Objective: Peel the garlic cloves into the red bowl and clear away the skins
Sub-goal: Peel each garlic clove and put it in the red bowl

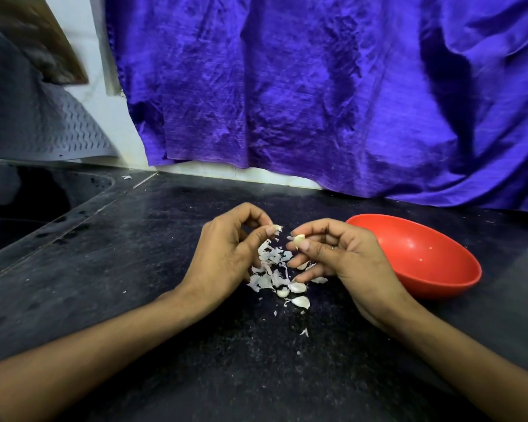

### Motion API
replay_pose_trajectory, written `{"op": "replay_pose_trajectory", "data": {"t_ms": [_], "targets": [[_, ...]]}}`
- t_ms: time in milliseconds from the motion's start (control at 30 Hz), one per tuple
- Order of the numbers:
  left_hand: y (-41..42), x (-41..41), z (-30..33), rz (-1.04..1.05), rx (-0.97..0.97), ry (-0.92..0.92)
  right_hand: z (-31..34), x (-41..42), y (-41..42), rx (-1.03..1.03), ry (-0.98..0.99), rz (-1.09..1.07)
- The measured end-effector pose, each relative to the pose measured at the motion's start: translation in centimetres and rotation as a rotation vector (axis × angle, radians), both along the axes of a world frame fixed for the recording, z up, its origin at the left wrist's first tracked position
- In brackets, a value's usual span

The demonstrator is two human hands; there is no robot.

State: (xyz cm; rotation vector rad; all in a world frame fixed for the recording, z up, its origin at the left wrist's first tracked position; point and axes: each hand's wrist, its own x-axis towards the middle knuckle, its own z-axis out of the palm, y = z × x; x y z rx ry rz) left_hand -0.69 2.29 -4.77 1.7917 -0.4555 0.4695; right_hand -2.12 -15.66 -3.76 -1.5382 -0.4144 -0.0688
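Observation:
My right hand [339,257] pinches a pale garlic clove [299,238] between thumb and forefinger, just left of the red bowl [433,269]. My left hand [226,254] pinches a small white piece of skin [277,229] a short gap to the left of that clove. Under both hands lies a loose pile of white garlic skins [272,269] on the black counter. A few unpeeled cloves [301,301] rest at the near edge of the pile. The bowl holds only tiny white specks.
A dark sink [28,208] is sunk into the counter at the far left, with a grey ribbed mat [43,129] hanging above it. A purple cloth [317,86] covers the wall behind. Small skin scraps [304,332] lie nearer to me.

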Motion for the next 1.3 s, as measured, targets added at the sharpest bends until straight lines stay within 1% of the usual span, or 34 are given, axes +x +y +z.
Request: {"op": "replay_pose_trajectory", "data": {"t_ms": [167, 333, 500, 633, 733, 833, 933, 1067, 1300], "targets": [[0.05, 0.06, -0.09, 0.025, 0.046, 0.020, 0.18, -0.02, -0.05, 0.049, 0.031, 0.003], [0.04, 0.18, -0.26, 0.059, 0.127, 0.027, 0.15, 0.02, -0.15, 0.053, 0.042, -0.013], [0.18, 0.20, -0.09, 0.078, 0.089, 0.003, 0.19, -0.01, -0.14, 0.055, 0.050, -0.017], [0.28, 0.34, -0.11, 0.089, 0.125, -0.016, 0.08, 0.09, -0.18, 0.047, 0.050, -0.018], [0.12, 0.11, -0.12, 0.030, 0.144, -0.007, 0.05, 0.05, -0.21, 0.052, 0.052, 0.002], [-0.15, -0.27, 0.01, -0.108, 0.083, 0.056, 0.08, 0.01, -0.14, 0.048, 0.054, 0.028], [-0.34, -0.50, 0.16, -0.178, 0.039, 0.083, 0.14, -0.03, -0.06, 0.044, 0.060, 0.032], [-0.41, -0.58, 0.24, -0.178, -0.014, 0.091, 0.30, -0.08, -0.06, 0.041, 0.060, -0.003], [-0.38, -0.54, 0.16, -0.173, 0.000, 0.067, 0.36, -0.22, -0.02, 0.016, 0.038, -0.029]]}}
